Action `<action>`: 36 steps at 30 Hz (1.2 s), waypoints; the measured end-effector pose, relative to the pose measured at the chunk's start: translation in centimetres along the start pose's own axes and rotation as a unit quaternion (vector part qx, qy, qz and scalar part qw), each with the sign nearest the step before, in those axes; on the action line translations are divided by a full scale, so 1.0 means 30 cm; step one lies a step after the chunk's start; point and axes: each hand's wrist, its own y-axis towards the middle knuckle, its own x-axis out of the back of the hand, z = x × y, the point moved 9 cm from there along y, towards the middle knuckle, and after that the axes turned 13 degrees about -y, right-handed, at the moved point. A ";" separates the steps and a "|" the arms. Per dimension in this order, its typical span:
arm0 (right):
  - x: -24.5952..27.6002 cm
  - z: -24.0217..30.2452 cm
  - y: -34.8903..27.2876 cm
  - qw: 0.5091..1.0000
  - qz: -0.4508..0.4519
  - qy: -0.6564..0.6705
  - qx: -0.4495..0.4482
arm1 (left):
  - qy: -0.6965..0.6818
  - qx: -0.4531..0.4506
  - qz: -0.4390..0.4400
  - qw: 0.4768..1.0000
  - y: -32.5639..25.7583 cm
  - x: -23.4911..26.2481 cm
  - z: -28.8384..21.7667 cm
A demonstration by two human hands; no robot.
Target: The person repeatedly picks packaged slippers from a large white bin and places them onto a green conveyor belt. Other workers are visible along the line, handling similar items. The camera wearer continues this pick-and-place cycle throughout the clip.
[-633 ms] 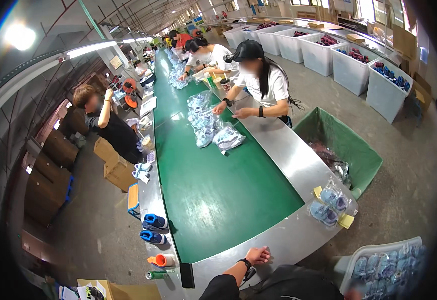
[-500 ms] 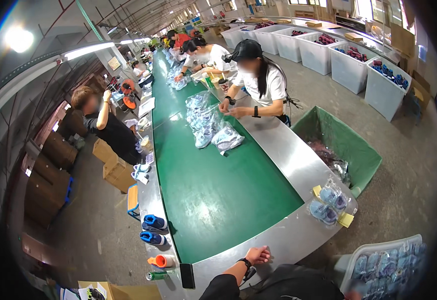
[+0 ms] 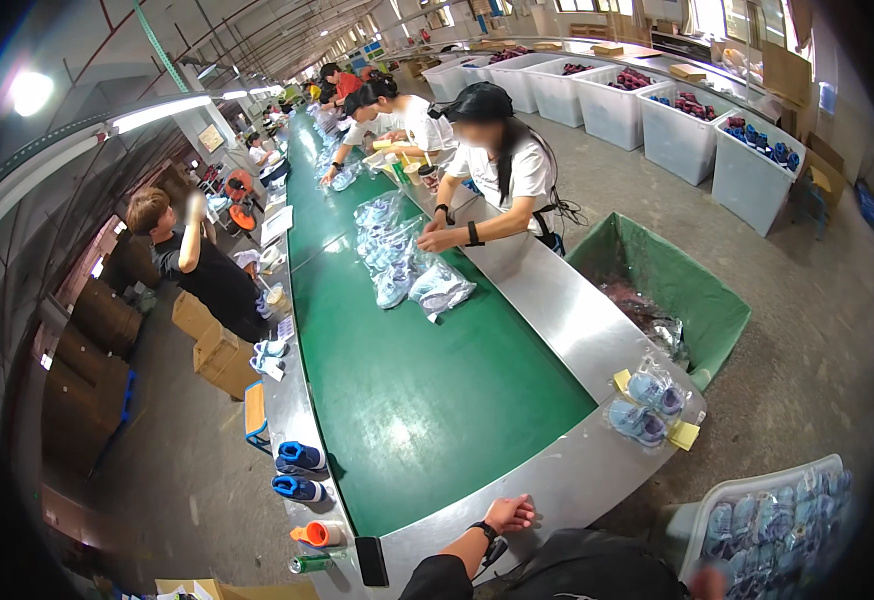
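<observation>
My left hand [image 3: 510, 513] lies on the metal rim [image 3: 577, 480] at the near end of the green conveyor belt [image 3: 427, 400]. Its fingers are loosely bent and a little apart, with nothing in them; a dark band circles the wrist. Low at the right, my right hand [image 3: 707, 582] is only a blurred patch beside a pale bin [image 3: 692, 530] of bagged light-blue shoes [image 3: 772, 520]; its fingers cannot be made out. On the rim's right corner lies a clear bag with a pair of blue-grey shoes [image 3: 647, 405] and yellow paper. A black phone [image 3: 371, 562] rests left of my left hand.
Bagged shoes [image 3: 392, 255] lie on the belt by a co-worker [image 3: 502, 170] in a white shirt. Navy shoes [image 3: 300, 487] and an orange cup [image 3: 323, 533] line the left rim. A green-lined bin [image 3: 712, 310] stands right, white bins [image 3: 757, 185] beyond. Another person [image 3: 207, 270] stands left.
The whole view has shifted slightly, so the belt and bins sit farther left. My left hand stays on the rim. The blurred right hand shows slightly more.
</observation>
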 end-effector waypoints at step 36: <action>-0.022 -0.020 -0.026 0.997 -0.063 0.031 -0.044 | -0.003 0.019 -0.008 1.000 0.023 0.017 0.020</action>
